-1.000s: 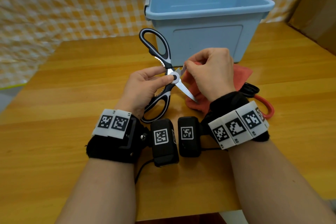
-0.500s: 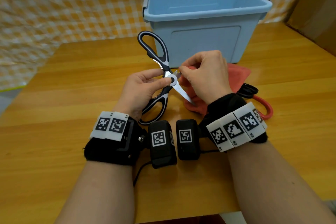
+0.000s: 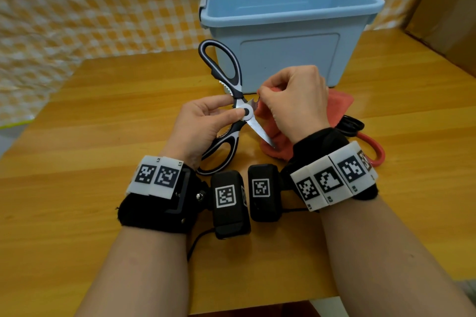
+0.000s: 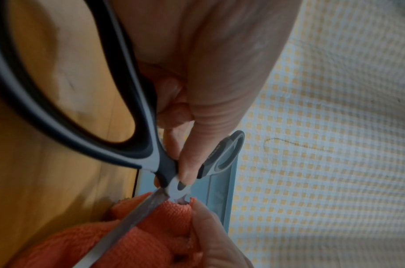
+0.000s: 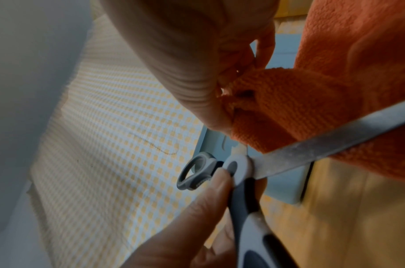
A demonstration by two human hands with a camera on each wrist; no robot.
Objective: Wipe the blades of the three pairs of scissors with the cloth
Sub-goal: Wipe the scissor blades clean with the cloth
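Note:
Black-and-white kitchen scissors (image 3: 233,90) (image 4: 148,159) (image 5: 240,183) are spread wide open above the table. My left hand (image 3: 206,123) pinches them at the pivot, thumb on the round screw cap. My right hand (image 3: 293,103) grips a bunched orange cloth (image 3: 337,105) (image 4: 151,234) (image 5: 334,90) around the upper blade, close to the pivot. The lower blade (image 3: 260,131) points down-right, bare, across the cloth. A second pair with red handles (image 3: 371,145) and a black-handled pair (image 3: 350,125) lie on the table behind my right wrist, mostly hidden.
A light blue plastic bin (image 3: 288,31), open on top, stands just behind the hands. The wooden table (image 3: 103,116) stretches left and right of them. A yellow checked cloth (image 3: 90,8) hangs at the back. A cardboard box (image 3: 453,13) sits at the far right.
My right hand with the cloth has slid up along the blade toward the pivot. The scissors have shifted only slightly.

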